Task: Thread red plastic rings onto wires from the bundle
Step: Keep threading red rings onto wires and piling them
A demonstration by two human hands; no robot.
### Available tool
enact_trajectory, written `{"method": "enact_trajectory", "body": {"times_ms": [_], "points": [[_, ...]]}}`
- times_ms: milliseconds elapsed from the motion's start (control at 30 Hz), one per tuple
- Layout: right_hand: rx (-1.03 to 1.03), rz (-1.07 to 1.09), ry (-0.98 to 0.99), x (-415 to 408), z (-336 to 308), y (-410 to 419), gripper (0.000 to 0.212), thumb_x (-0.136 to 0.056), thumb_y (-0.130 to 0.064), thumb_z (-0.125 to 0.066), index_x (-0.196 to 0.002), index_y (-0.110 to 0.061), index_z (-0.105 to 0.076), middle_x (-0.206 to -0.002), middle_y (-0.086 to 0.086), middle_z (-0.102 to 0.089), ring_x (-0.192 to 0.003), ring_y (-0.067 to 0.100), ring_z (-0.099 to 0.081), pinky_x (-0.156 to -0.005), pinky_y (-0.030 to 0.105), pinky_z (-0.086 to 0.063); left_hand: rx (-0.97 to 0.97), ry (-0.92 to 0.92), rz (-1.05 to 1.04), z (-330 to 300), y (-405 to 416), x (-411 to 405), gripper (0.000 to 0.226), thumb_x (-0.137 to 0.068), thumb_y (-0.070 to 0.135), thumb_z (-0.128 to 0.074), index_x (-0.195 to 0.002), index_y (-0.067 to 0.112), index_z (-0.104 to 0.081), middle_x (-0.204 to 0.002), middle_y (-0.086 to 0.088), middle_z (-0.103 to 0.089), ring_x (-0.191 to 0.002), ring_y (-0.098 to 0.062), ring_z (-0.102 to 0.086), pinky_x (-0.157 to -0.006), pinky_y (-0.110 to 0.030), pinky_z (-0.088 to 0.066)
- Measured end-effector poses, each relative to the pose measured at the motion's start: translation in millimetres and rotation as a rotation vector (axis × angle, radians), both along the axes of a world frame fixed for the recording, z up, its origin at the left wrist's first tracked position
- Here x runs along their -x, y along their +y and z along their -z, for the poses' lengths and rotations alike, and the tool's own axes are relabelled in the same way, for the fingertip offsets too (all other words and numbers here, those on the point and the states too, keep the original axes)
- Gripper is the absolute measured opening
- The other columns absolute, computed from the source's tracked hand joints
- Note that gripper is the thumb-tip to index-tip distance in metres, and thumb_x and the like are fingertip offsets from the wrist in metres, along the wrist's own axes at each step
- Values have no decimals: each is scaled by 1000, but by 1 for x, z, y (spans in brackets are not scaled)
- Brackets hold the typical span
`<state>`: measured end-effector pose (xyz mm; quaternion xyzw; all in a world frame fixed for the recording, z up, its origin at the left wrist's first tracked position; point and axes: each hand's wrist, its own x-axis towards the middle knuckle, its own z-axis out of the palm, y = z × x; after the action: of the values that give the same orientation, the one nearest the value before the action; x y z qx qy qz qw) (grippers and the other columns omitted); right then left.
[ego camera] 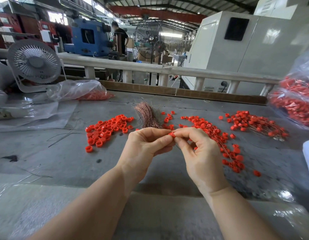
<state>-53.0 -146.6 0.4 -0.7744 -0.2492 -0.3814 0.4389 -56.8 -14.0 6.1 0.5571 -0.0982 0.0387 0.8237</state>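
Pinching one red ring (pixel 171 135) between them, fingers of left hand (pixel 145 144) and right hand (pixel 200 153) curl closed on it, held above the surface (pixel 63 161). Thin wire trails below the ring. Wire bundle (pixel 147 116) lies just behind. Loose ring pile (pixel 107 129) left; wired rings (pixel 219 135) right. Bagged rings (pixel 295 104) far right.

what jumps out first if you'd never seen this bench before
Bright red rings scattered over the grey table: a loose pile of rings left of centre, and wired rings spreading to the right. In the middle, the left hand and right hand pinch one red ring between their fingertips, just in front of the copper wire bundle. A white desk fan stands at far left.
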Motion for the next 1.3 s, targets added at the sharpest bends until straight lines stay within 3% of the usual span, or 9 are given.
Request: {"method": "enact_trajectory", "body": {"times_ms": [167, 367, 500, 800, 1133, 1300], "points": [[34, 2, 4, 0, 1, 2, 15, -82, -5, -58, -90, -11, -69, -89, -14, -61, -87, 6, -58, -81, 21, -47, 12, 21, -30, 0, 2, 0, 12, -58, 14, -70, -67, 17, -76, -66, -4, -71, -61, -11, -68, -58, -18, -53], [59, 58, -13, 2, 0, 2, 10, -76, -11, -65, -85, -13, -68, -83, -15, -57, -76, 2, -52, -71, 15, -41, -66, 41, -34, -2, 0, 2, 10, -60, 17, -69, -67, 18, -76, -66, -2, -71, -59, -7, -66, -55, -16, -52], [87, 122, -26, 5, 0, 3, 11, -72, -14, -68, -82, -11, -67, -80, -14, -55, -75, 2, -48, -71, 11, -35, -97, 51, -39, -2, -1, 2, 12, -72, 9, -69, -68, 18, -76, -68, -3, -72, -59, -6, -64, -58, -17, -52], [97, 187, -3, 3, 0, 0, 12, -74, -4, -75, -80, -8, -66, -78, -7, -59, -73, 10, -52, -68, 14, -37, -142, 92, 13, -8, -3, 6, 26, -89, 18, -56, -73, 20, -77, -77, -3, -74, -76, -12, -70, -58, -18, -52], [90, 156, 47, 3, 0, 0, 7, -80, -9, -71, -78, -9, -64, -70, -2, -61, -62, 13, -55, -59, 22, -44, -124, 114, 50, -10, -3, 7, 25, -88, 15, -57, -73, 16, -77, -74, -6, -72, -69, -13, -69, -56, -18, -51], [123, 180, 15, 4, -1, 1, 8, -79, -11, -68, -75, -8, -63, -67, -1, -59, -60, 11, -50, -57, 12, -35, -122, 113, 56, -10, -2, 7, 25, -87, 14, -56, -72, 16, -77, -72, -5, -72, -67, -13, -69, -55, -19, -52]]}}
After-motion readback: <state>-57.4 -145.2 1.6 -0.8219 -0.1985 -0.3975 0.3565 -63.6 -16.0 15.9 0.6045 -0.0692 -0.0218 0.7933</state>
